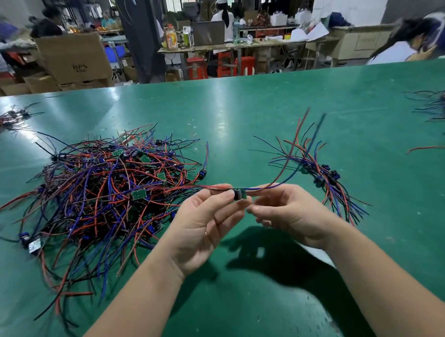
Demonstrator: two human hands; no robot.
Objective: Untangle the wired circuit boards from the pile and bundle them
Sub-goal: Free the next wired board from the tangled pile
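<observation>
A big tangled pile [107, 193] of red, blue and black wires with small green circuit boards lies on the left of the green table [239, 116]. Above the table's middle, my left hand [203, 220] and my right hand [287, 214] pinch one small wired circuit board [239, 194] between their fingertips. Its red and blue wires trail left toward the pile and arc up to the right. A smaller sorted bunch of wired boards [321, 171] lies just right of my right hand.
More wire heaps sit at the far left edge [5, 121] and far right edge [440, 105], with a loose red wire [429, 148] nearby. A person in white [402, 48] bends at the table's far right. Cardboard boxes [73, 57] and workbenches stand beyond.
</observation>
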